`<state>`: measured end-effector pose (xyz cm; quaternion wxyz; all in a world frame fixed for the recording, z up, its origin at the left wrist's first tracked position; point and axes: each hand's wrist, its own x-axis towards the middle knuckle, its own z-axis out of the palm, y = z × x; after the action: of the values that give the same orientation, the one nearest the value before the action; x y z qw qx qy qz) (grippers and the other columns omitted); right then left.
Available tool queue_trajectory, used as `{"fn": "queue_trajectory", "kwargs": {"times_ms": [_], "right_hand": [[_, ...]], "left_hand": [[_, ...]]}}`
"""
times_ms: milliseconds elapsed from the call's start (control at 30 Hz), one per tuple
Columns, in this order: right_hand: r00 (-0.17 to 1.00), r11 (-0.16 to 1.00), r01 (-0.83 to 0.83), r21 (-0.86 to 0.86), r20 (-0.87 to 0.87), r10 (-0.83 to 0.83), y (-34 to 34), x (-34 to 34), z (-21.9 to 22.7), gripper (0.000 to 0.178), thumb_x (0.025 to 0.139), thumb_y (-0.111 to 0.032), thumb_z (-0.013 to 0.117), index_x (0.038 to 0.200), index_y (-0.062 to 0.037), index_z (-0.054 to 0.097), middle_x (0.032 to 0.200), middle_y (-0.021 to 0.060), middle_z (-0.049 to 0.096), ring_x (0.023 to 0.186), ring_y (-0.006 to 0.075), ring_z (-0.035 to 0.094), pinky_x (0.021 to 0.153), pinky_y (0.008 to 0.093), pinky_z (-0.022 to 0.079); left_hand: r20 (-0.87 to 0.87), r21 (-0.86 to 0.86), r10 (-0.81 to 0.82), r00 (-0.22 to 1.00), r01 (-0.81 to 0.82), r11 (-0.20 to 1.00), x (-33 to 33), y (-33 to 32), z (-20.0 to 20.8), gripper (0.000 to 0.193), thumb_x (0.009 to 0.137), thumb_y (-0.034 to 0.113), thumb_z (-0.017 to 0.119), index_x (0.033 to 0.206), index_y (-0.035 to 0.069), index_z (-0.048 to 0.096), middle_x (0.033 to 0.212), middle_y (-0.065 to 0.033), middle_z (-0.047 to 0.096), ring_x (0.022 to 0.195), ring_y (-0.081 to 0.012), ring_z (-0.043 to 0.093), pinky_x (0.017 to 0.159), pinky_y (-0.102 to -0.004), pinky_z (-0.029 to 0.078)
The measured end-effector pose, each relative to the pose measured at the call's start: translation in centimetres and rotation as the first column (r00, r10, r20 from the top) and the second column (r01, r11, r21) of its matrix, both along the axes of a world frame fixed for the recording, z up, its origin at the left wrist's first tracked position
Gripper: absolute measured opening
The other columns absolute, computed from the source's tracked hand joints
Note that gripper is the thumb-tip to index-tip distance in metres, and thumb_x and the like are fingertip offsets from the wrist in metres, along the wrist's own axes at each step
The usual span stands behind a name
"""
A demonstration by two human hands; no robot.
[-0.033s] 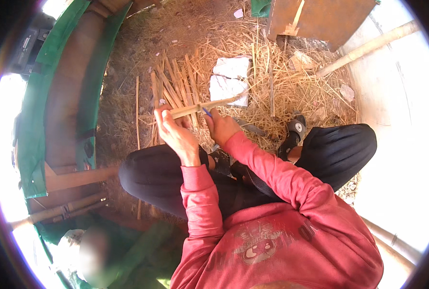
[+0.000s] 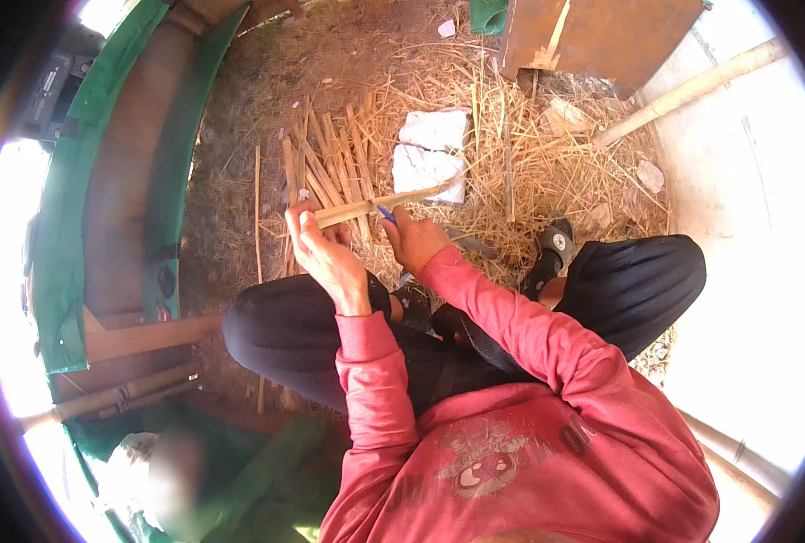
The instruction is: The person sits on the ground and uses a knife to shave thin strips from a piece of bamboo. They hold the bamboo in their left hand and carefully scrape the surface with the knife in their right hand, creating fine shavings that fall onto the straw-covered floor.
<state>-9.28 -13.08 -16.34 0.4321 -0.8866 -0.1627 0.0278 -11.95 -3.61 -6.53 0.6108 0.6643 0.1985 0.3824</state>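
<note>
A split bamboo strip (image 2: 353, 211) with a node along it slants in front of me. My left hand (image 2: 327, 256) is closed around its near end, the thumb along the side. My right hand (image 2: 413, 242) is closed on a slim blue tool (image 2: 385, 214), whose tip touches or nearly touches the strip's lower edge near the node. Most of the tool is hidden in my fingers, so its kind is unclear. The strip's far end passes over a white, creased slab-like piece (image 2: 430, 167) on the ground. Behind my right hand lies a grey, flat, blade-like piece (image 2: 471, 242).
Several split bamboo pieces (image 2: 327, 167) lie beyond my left hand. Loose shavings (image 2: 534, 163) cover the ground ahead and right. A bamboo pole (image 2: 692, 93) leans by the pale wall (image 2: 737, 217). Green-edged boards (image 2: 118, 181) stand left; a blurred person (image 2: 176, 475) is at lower left.
Both hands have shifted very slightly to the left, with the bamboo strip and the blue tool. My grips look the same.
</note>
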Motion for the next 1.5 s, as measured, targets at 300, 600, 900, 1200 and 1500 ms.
{"fn": "queue_trajectory", "kwargs": {"times_ms": [300,600,900,1200,1500], "right_hand": [[1.000,0.999,0.003,-0.048,-0.022,-0.004,-0.4,-0.3,0.9,0.031,0.099,-0.037,0.049,0.101,-0.0058,0.052,0.061,0.0278,0.060,0.061,0.0491,0.061,0.054,0.0576,0.048],[0.991,0.987,-0.092,-0.133,-0.111,0.077,-0.5,0.6,2.0,0.037,0.100,-0.038,0.045,0.117,-0.0059,0.052,0.069,0.0248,0.065,0.066,0.0449,0.065,0.057,0.0545,0.052],[0.997,0.978,-0.035,-0.204,-0.076,0.020,-2.0,2.1,-1.4,0.039,0.101,-0.040,0.043,0.107,-0.0031,0.056,0.069,0.0252,0.064,0.068,0.0472,0.064,0.059,0.0552,0.051],[0.997,0.985,0.025,-0.171,-0.068,-0.037,-4.4,3.9,-8.8,0.043,0.102,-0.042,0.041,0.107,-0.0019,0.055,0.072,0.0276,0.064,0.069,0.0481,0.064,0.062,0.0580,0.051],[0.987,0.986,-0.011,-0.165,-0.158,-0.015,-1.5,4.8,-8.1,0.033,0.100,-0.034,0.046,0.102,-0.0031,0.057,0.080,0.0301,0.064,0.077,0.0479,0.064,0.066,0.0546,0.052]], "left_hand": [[0.005,-0.031,-0.024,1.000,0.024,0.999,0.1,-0.9,0.1,0.026,0.100,0.026,0.036,0.094,0.006,0.052,0.068,0.0005,0.041,0.052,-0.0069,0.037,0.047,-0.0223,0.029],[-0.021,-0.075,-0.008,1.000,0.006,0.997,0.2,0.3,0.0,0.026,0.099,0.027,0.039,0.095,0.007,0.053,0.072,0.0023,0.041,0.053,-0.0055,0.035,0.048,-0.0221,0.030],[-0.030,0.018,-0.098,0.995,0.099,0.995,-0.1,-0.6,0.6,0.023,0.099,0.023,0.036,0.092,0.006,0.052,0.068,0.0019,0.037,0.053,-0.0055,0.034,0.048,-0.0235,0.027],[-0.049,0.046,-0.079,0.996,0.082,0.996,0.3,-1.4,0.3,0.030,0.100,0.029,0.036,0.091,0.004,0.052,0.066,0.0014,0.037,0.053,-0.0072,0.035,0.048,-0.0240,0.027],[-0.058,0.061,0.023,0.998,-0.019,0.998,0.7,0.5,-0.1,0.031,0.098,0.024,0.031,0.088,0.003,0.052,0.064,-0.0007,0.039,0.051,-0.0091,0.038,0.048,-0.0246,0.030]]}}
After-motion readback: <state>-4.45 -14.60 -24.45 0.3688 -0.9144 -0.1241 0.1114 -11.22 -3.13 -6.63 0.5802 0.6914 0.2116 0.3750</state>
